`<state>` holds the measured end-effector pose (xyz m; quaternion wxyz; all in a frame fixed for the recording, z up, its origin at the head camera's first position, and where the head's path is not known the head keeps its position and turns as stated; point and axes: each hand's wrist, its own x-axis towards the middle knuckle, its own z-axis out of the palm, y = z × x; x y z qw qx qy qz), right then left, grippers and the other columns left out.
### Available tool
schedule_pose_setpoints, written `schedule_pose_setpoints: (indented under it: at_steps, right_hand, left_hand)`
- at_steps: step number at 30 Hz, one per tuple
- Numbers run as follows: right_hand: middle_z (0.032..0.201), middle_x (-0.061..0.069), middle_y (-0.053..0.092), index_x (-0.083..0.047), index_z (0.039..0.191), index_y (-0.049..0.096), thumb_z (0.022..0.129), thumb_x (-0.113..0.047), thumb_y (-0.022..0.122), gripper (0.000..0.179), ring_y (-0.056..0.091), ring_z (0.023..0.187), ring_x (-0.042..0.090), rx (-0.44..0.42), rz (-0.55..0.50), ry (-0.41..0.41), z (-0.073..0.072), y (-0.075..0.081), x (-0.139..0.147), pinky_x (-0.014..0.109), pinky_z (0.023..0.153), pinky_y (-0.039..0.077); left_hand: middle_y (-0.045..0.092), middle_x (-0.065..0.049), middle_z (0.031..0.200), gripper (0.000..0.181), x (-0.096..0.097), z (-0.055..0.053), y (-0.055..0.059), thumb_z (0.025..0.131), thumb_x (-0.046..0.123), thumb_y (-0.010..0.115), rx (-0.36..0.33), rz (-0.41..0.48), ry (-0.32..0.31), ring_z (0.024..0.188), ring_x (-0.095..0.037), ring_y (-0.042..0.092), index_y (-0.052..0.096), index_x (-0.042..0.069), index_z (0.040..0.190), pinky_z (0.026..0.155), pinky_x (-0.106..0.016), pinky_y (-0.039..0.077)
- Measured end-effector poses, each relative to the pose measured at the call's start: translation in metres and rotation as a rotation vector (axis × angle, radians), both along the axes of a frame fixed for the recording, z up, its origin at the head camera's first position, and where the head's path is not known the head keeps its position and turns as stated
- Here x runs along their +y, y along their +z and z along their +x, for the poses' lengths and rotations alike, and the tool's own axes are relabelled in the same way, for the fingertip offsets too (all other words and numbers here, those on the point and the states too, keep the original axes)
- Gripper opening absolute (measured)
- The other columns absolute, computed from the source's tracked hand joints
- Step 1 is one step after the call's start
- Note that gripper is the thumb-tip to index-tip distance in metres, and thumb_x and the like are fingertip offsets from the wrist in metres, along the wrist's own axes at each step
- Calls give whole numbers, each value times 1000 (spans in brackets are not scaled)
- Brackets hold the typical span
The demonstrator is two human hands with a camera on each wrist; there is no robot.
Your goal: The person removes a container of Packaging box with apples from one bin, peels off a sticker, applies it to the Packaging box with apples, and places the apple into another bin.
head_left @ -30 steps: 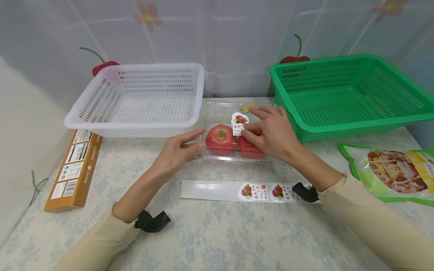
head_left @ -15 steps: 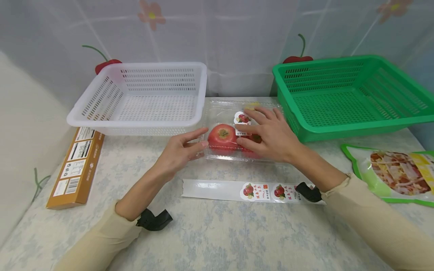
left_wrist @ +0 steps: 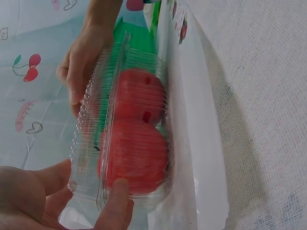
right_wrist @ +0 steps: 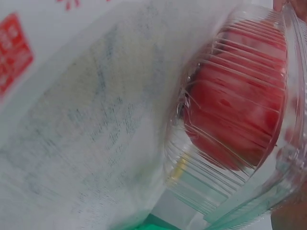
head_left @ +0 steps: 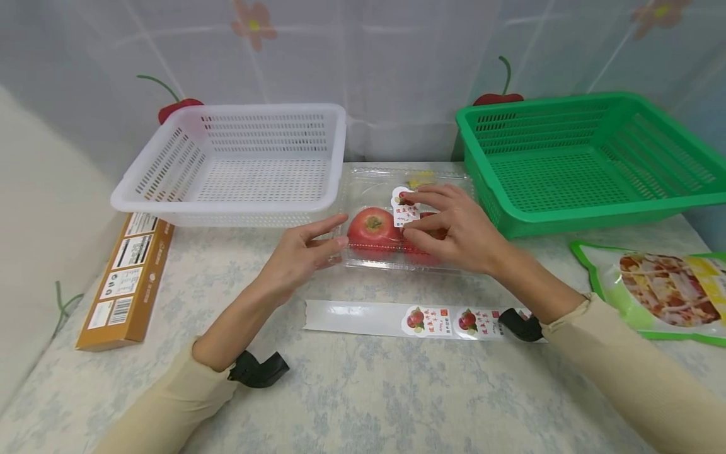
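A clear plastic clamshell box [head_left: 368, 184] holds red apples [head_left: 371, 226] and lies between the two baskets in the head view. My left hand [head_left: 293, 260] steadies the box's left end, thumb and fingers at its corner; the left wrist view shows this end close up. A white apple sticker [head_left: 405, 213] lies over the lid. The fingertips of my right hand [head_left: 462, 228], bent and spread, touch the sticker's right and lower edges. In front of the box a backing strip [head_left: 354, 318] bears more such stickers.
A white basket [head_left: 334, 176] stands back left, and a green basket [head_left: 493, 214] back right, close to the box. An orange-brown carton [head_left: 127, 284] lies at the left. On the right is a green-edged food bag [head_left: 663, 287], near my right sleeve.
My right fingers first were at the sticker's lower part, then flattened across it, and now have drawn back to its right edge. My left hand has stayed at the box's end.
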<state>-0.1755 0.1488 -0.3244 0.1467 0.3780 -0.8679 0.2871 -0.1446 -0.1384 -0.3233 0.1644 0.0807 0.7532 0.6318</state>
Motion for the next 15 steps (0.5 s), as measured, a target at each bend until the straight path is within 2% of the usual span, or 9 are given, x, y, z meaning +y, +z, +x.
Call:
schedule_pose_setpoints:
  at_steps: [2, 5, 7, 9, 12, 15]
  right_hand:
    - [127, 11, 65, -8, 84, 82, 89, -24, 67, 22, 50, 125, 29, 33, -22, -14, 1, -1, 0, 51, 101, 41]
    - [119, 10, 69, -8, 65, 77, 90, -22, 64, 31, 56, 119, 28, 80, -62, -15, 2, -2, 0, 48, 91, 49]
    - [117, 10, 70, -8, 62, 76, 90, -22, 63, 34, 58, 116, 28, 102, -72, -14, 2, -2, 0, 48, 89, 50]
    - [115, 10, 71, -7, 68, 78, 90, -22, 62, 31, 59, 114, 28, 102, -77, -28, 2, -2, 0, 48, 88, 50]
    - [118, 10, 69, -6, 92, 81, 91, -23, 61, 27, 57, 118, 28, 63, -70, -78, 3, -2, -1, 50, 92, 49]
    - [129, 11, 64, -9, 112, 77, 93, -30, 61, 32, 49, 128, 31, 16, 32, -141, 4, 0, -2, 53, 102, 42]
  left_hand:
    - [43, -5, 151, 53, 0, 0, 0, 97, 13, 65, -1, 2, -1, 114, -30, 63, 48, 12, 148, 92, -35, 52]
    - [43, -5, 151, 53, 0, 0, 0, 97, 13, 65, -4, 3, -7, 114, -29, 63, 48, 12, 148, 92, -35, 52]
    - [43, -5, 151, 53, 0, 0, 0, 97, 13, 65, -6, 7, -11, 115, -29, 63, 48, 12, 148, 92, -35, 52]
    - [42, -5, 152, 54, -1, 0, 0, 98, 14, 64, -8, 8, -11, 114, -30, 63, 47, 12, 148, 93, -35, 52]
    - [42, -6, 152, 53, -1, 0, 0, 98, 14, 64, -13, 9, 1, 113, -31, 63, 48, 13, 148, 93, -35, 52]
    - [42, -6, 152, 53, -1, 0, 0, 97, 14, 65, -14, 6, 5, 111, -32, 64, 48, 14, 148, 92, -35, 52]
